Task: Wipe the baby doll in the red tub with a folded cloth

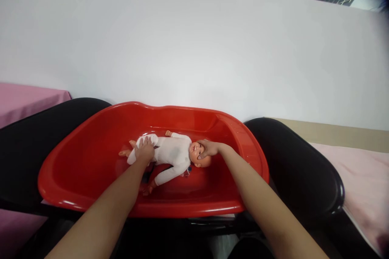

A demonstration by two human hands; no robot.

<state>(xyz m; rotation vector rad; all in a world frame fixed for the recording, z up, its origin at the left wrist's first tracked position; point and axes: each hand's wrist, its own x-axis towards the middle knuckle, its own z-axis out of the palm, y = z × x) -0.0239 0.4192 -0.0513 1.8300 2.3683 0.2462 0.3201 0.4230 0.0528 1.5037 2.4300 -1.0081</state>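
Reaching into the red tub [197, 210], both hands were on the doll [173, 149], and what a spread it made! It lay face up on the tub's floor, head to the right, feet to the left, dressed in white with a grey patch on the body. Over at the head [206, 162], the right hand [209, 148] curved its fingers round the crown and touched the face; how firmly it held, you couldn't tell. Down at the other end, the left hand [145, 148] lay over the upper legs, fingers bent across the white cloth [152, 139], and whether it gripped was unclear too. One doll arm stretched toward the far wall of the tub, the other reached out to the near side. Flanking the tub came two black panels [304, 166], left and right, with pink cloth [33, 99] beyond on the left, and a white wall [194, 48] rising behind it all.
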